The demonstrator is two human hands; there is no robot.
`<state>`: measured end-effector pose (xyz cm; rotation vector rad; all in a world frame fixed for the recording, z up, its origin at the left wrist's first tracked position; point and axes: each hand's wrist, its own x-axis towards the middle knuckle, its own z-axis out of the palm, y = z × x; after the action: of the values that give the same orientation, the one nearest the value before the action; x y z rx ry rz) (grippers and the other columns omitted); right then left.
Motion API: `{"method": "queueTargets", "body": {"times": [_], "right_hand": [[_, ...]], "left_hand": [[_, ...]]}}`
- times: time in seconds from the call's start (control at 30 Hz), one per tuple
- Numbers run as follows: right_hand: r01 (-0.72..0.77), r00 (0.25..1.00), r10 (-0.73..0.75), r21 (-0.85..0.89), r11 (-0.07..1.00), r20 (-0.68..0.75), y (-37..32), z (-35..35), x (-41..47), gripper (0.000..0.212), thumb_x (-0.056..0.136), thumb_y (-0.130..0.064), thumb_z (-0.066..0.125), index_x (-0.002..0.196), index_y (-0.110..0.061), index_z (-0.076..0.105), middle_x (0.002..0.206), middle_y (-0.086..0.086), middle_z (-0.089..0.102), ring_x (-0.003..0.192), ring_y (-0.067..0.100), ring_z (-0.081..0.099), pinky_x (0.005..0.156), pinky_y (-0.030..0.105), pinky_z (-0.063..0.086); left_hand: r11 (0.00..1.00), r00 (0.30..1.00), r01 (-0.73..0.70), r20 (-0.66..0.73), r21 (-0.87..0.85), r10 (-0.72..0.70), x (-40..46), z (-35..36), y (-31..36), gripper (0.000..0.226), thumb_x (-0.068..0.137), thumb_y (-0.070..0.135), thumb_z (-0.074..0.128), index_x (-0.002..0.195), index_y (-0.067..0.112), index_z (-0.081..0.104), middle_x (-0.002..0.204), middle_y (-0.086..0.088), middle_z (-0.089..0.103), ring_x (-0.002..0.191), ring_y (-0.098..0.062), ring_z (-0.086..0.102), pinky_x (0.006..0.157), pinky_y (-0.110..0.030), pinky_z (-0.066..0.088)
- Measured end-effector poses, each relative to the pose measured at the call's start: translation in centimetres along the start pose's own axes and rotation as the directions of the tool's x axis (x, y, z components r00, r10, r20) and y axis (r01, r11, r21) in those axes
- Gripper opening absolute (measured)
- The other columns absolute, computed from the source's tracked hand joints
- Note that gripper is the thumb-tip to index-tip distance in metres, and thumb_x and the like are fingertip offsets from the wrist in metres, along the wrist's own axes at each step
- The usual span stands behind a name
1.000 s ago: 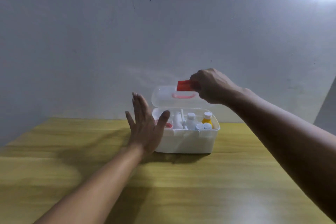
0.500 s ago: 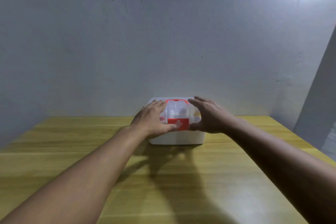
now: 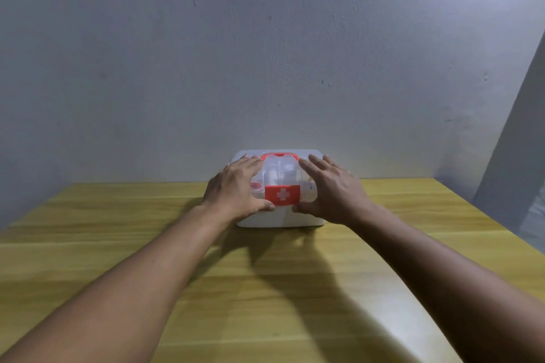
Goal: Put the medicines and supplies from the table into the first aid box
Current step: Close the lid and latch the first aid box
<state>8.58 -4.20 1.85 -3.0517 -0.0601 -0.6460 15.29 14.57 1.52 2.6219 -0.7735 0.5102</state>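
First aid box (image 3: 280, 216) closed at my twelve o'clock, my left hand (image 3: 236, 190) and right hand (image 3: 336, 191) flat, fingers spread, flanking its red latch (image 3: 282, 194)

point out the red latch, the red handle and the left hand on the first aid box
red latch (image 3: 282, 194), head view, on the white cross at its middle
red handle (image 3: 279, 155), head view, on the top bar of the loop
left hand (image 3: 234, 190), head view, on the back of the hand

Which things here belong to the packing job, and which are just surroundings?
Job:
first aid box, lid down
red latch
left hand and right hand, flat on the lid

Surroundings:
wooden table
wall
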Motion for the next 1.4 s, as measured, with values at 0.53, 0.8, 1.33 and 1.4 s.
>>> {"method": "queueTargets", "body": {"times": [0.53,0.8,1.33,1.4], "right_hand": [[-0.007,0.999,0.006,-0.019,1.0,-0.044,0.5,0.9,0.4,0.095,0.07,-0.056,0.073,0.146,-0.024,0.027,0.15,0.003,0.039,0.14,0.029,0.032,0.101,0.046,0.044],[-0.037,0.999,0.037,-0.022,0.999,-0.017,1.0,1.9,2.0,0.096,0.071,-0.046,0.078,0.147,-0.025,0.022,0.156,0.004,0.03,0.144,0.03,0.023,0.108,0.046,0.037],[-0.08,0.996,0.081,0.023,0.997,-0.036,2.2,4.0,5.9,0.097,0.07,-0.042,0.08,0.147,-0.026,0.023,0.156,0.004,0.029,0.145,0.029,0.02,0.109,0.048,0.035],[-0.072,0.997,0.073,0.021,0.997,-0.04,2.2,4.2,5.8,0.097,0.07,-0.042,0.08,0.147,-0.026,0.023,0.156,0.004,0.028,0.146,0.029,0.02,0.11,0.047,0.034]], "left_hand": [[1.0,0.998,-0.015,-0.054,-0.004,0.014,0.0,0.5,-0.4,0.096,0.06,0.043,0.085,0.143,0.026,0.04,0.151,0.01,0.041,0.144,-0.011,0.029,0.107,-0.035,0.038],[1.0,0.999,-0.001,-0.043,0.007,0.001,1.5,1.1,-1.0,0.098,0.06,0.033,0.088,0.144,0.024,0.038,0.151,0.008,0.041,0.145,-0.013,0.029,0.108,-0.04,0.04],[1.0,0.999,0.014,-0.038,-0.025,-0.015,5.1,2.9,-2.6,0.097,0.063,0.03,0.087,0.146,0.024,0.035,0.154,0.007,0.037,0.146,-0.013,0.024,0.111,-0.038,0.035],[1.0,0.999,0.006,-0.044,-0.021,-0.007,5.0,3.0,-2.6,0.098,0.064,0.03,0.087,0.146,0.024,0.035,0.154,0.007,0.037,0.146,-0.013,0.024,0.111,-0.038,0.035]]}}
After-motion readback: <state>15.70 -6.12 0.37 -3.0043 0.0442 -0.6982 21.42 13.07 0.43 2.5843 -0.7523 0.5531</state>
